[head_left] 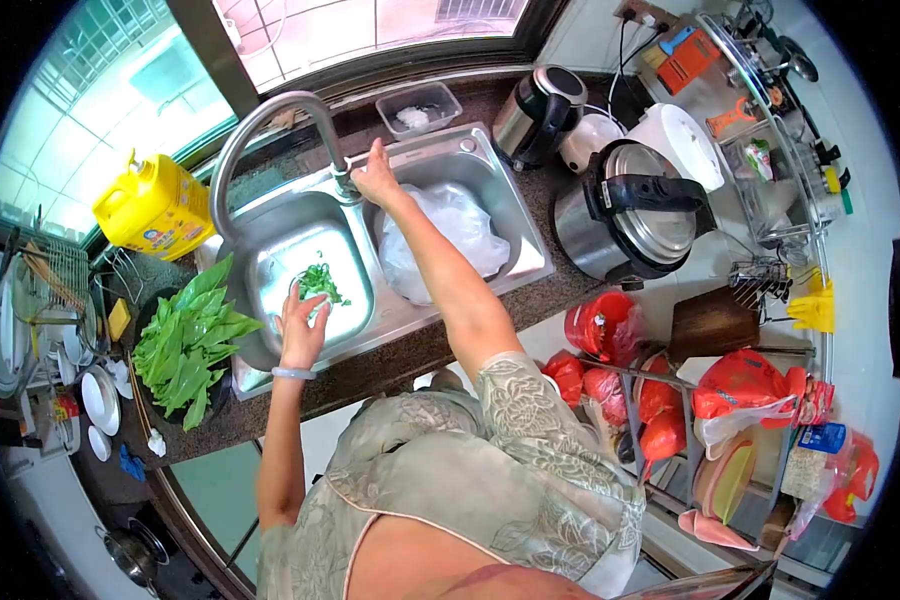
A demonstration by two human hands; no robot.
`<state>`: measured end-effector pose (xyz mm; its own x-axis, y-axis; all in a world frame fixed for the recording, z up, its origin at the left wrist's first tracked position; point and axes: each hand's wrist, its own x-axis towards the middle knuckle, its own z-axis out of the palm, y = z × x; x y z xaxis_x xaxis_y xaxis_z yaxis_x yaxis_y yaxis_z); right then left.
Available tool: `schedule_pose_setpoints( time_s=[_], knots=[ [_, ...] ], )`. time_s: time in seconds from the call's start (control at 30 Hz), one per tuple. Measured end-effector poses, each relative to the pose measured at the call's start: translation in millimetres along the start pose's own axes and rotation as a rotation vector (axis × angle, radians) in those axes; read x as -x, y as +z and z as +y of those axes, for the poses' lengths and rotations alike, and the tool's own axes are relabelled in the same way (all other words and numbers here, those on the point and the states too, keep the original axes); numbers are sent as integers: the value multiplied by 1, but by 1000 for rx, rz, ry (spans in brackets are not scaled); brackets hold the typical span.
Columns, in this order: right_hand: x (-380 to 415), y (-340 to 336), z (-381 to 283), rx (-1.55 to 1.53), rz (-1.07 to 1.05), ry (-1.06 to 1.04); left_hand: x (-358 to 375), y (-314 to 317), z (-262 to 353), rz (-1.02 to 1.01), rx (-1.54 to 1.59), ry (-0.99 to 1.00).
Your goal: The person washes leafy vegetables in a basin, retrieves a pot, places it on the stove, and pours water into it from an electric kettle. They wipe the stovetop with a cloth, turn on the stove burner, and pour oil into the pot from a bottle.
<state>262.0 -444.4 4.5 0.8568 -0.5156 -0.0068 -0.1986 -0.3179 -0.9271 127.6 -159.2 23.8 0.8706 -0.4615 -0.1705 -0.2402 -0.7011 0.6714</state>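
Note:
My right hand (374,176) is at the base of the steel faucet (336,150), its fingers closed by the tap handle. Over the left sink basin (270,225) is my left hand (302,325), fingers apart, a bracelet on its wrist. Chopped green pieces (320,284) lie in that basin, just beyond my left fingertips. In the right basin sits a translucent plastic bag (435,245), partly hidden under my right forearm. Large green leaves (192,340) are heaped to the left of the sink.
A yellow jug (155,208) stands behind the leaves. Behind the sink is a clear plastic tray (418,110). A kettle (540,115) and a pressure cooker (630,215) stand right of the sink. Chopsticks (142,400) and dishes (100,398) are at the left. Red bags (740,385) fill a rack.

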Motion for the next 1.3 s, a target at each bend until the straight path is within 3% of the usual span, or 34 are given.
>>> schedule_pose_setpoints(
  time_s=[0.07, 0.1, 0.23, 0.27, 0.33, 0.37, 0.43, 0.47, 0.5, 0.57, 0.6, 0.67, 0.73, 0.77, 0.9, 0.97, 1.03, 1.1, 1.17, 1.23, 1.3],
  knots=[
    [1, -21, -2, 234, -129, -137, 4, 3, 25, 50, 32, 109],
    [8, -31, -5, 343, -36, -223, 6, 1, 39, 102, 72, 215],
    [45, -99, -26, -5, 281, -359, 5, -35, 71, -446, 374, 191],
    [54, -122, -24, -39, 373, -352, -2, -39, 63, -432, 373, 198],
    [66, -167, -9, 11, 611, -357, -9, -36, 42, -586, 1058, -265],
    [65, -186, 1, 90, 763, -374, -5, -28, 46, -571, 1062, -265],
    [52, -214, 13, 190, 939, -288, 3, -12, 55, 168, -659, -80],
    [38, -227, 21, 156, 952, -297, 4, -10, 55, 249, -803, 155],
    [25, -236, 30, 122, 954, -301, 3, -4, 54, 259, -806, 135],
    [-3, -248, 47, -87, 833, -210, 14, 6, 55, 146, -62, 125],
    [0, -247, 24, -15, 966, -223, 20, 9, 45, 114, 17, 120],
    [-6, -258, 12, -88, 738, -209, 39, 13, 37, 104, -83, 41],
    [-17, -256, 32, -326, 713, -200, 64, 17, 26, 123, -136, -24],
    [-9, -259, 17, -304, 668, -93, 80, 19, 19, 139, -128, -54],
    [-45, -266, 66, -76, 805, -204, 140, 14, 23, 312, -131, -179],
    [-55, -260, 73, -324, 797, -187, 164, 17, 17, 454, -71, -196],
    [-52, -259, 55, -238, 915, -247, 190, 19, 12, 528, -12, -274],
    [-47, -267, 39, -303, 922, -90, 212, 26, 9, 565, 0, -353],
    [-36, -270, 26, -467, 909, -124, 229, 30, 6, 557, 4, -447],
    [2, -265, 3, -568, 768, -291, 243, 37, 8, 558, 38, -488],
    [31, -262, -11, -542, 710, -319, 260, 39, 2, 534, -4, -493]
  ],
)
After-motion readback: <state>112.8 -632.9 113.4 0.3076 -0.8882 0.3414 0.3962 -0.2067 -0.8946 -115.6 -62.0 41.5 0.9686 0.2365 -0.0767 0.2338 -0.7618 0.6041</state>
